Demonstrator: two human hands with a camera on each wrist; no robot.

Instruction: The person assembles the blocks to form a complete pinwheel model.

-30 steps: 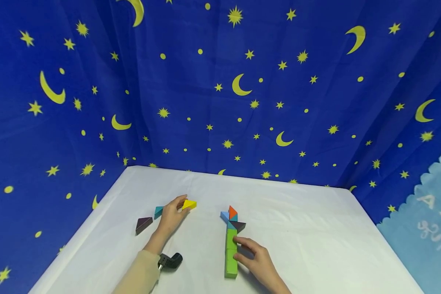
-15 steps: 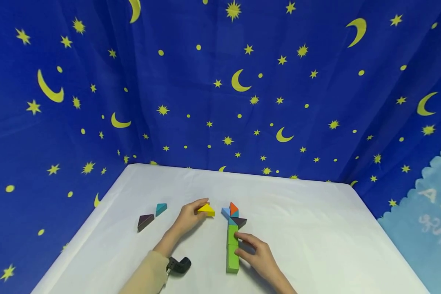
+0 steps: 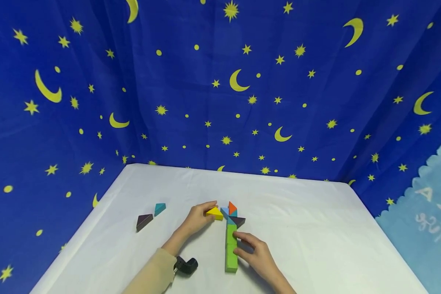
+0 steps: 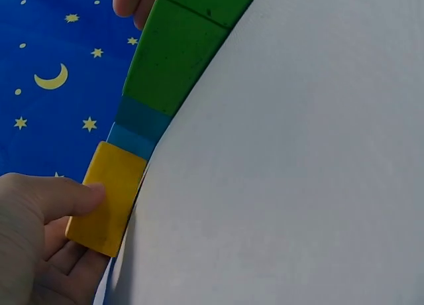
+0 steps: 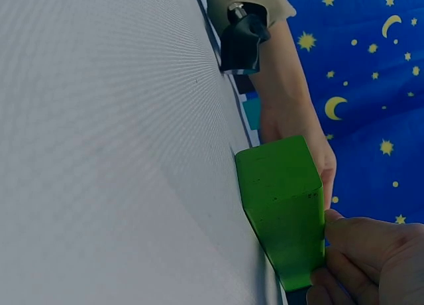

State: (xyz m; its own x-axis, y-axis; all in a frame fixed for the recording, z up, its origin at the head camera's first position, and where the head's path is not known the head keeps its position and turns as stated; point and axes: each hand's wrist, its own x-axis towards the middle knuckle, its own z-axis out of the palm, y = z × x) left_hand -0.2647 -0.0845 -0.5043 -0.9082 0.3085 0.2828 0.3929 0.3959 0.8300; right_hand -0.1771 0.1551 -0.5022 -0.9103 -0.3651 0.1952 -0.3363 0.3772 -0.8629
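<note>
In the head view my left hand [image 3: 197, 219] pinches a yellow triangular block [image 3: 214, 213] between thumb and fingers, just left of a row of blocks. In the left wrist view my thumb lies on the yellow block's flat side [image 4: 109, 199]. The row has green blocks [image 3: 231, 249] end to end at the near part. Beyond them sit blue triangular blocks, a dark triangular block [image 3: 238, 221] pointing right and an orange triangular block [image 3: 232, 208] at the far end. My right hand [image 3: 259, 257] touches the green blocks' right side with thumb and fingertips, not wrapped round them.
Left of the row, a dark triangular block [image 3: 144, 222] and a teal triangular block [image 3: 160, 208] lie on the white-covered table [image 3: 308, 241]. A black wrist camera [image 3: 187, 266] juts from the left sleeve. A blue curtain [image 3: 191, 81] with stars and moons stands behind.
My left hand has carried the yellow triangular block rightward, from near the teal block to beside the row. My right hand has kept its place at the green blocks.
</note>
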